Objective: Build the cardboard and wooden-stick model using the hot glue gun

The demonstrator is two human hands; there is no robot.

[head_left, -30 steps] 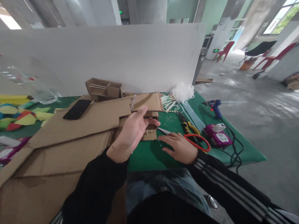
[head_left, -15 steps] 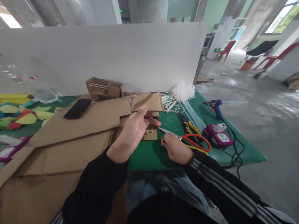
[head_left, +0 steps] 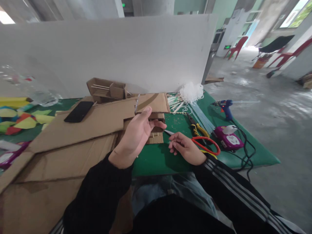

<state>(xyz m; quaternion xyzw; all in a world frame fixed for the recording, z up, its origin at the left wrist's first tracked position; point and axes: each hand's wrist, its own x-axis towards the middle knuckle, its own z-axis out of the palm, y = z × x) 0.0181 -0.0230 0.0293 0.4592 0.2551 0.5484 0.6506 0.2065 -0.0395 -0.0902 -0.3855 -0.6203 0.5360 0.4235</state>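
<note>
Curving open with the thumb raised clear of the fingers, your left hand [head_left: 135,138] hovers just in front of a cardboard piece [head_left: 153,103]; contact cannot be told. Your right hand [head_left: 187,150] has loosely bent fingers, and whether they pinch something small cannot be told. Just beyond it lie scissors [head_left: 209,140], tips toward your left hand, then pliers [head_left: 195,127], with a glue gun [head_left: 226,110] farther right.

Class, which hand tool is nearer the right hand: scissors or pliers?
The red-handled scissors, showing either side of the right hand; the pliers lie farther back.
</note>
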